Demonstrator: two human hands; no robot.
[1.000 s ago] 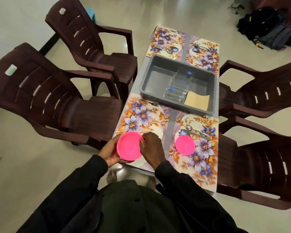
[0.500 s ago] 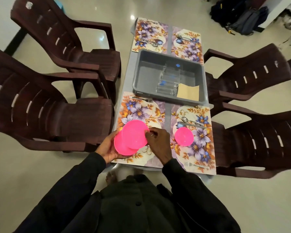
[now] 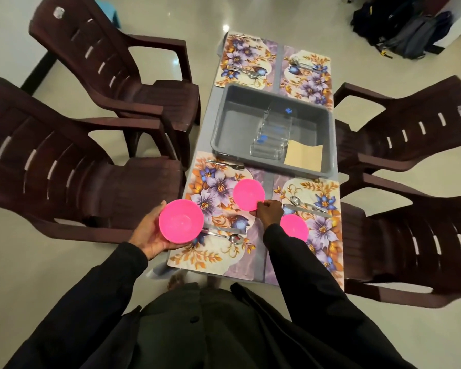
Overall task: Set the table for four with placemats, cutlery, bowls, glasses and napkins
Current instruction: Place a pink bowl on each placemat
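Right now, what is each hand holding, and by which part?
Left hand cups a pink bowl by its outer wall; right hand pinches a second pink bowl by its near rim.

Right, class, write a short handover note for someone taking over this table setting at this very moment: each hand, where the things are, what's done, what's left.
Left hand holds a pink bowl beside the near left edge of the table. Right hand pinches the rim of a second bowl, on or just above the near left placemat.
A third bowl sits on the near right placemat. The grey tub mid-table holds the glasses and napkins.
Done: four placemats laid, cutlery on each.
Left: bowls for the two far placemats, then glasses and napkins all round.
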